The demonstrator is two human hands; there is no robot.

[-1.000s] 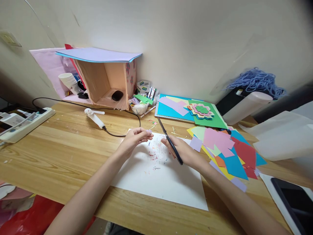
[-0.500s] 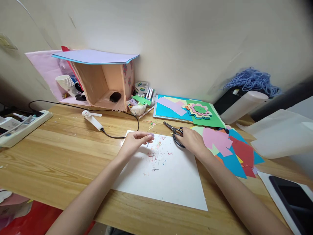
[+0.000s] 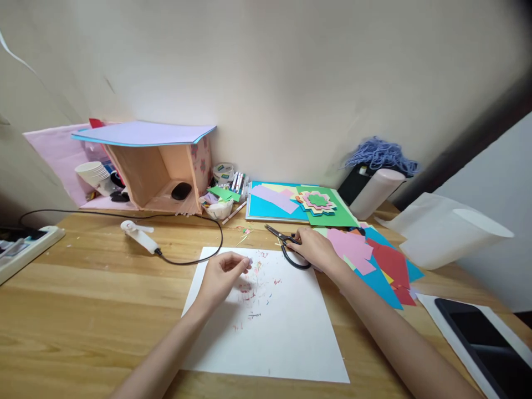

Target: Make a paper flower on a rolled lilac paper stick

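Scissors (image 3: 284,238) lowered in right hand (image 3: 316,247); left hand (image 3: 224,275) pinches perhaps a scrap (image 3: 250,261).

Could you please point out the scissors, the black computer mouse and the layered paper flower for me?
Scissors (image 3: 295,264): head view, on the lower black handle loop.
Black computer mouse (image 3: 182,191): head view, middle of its top.
Layered paper flower (image 3: 318,200): head view, on its green centre.

Soft, moderately bright light; diffuse shadows beneath the hands (image 3: 224,277); edges stretched wide-angle.

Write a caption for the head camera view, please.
Left hand pinches a scrap over white paper; right hand touches scissors.
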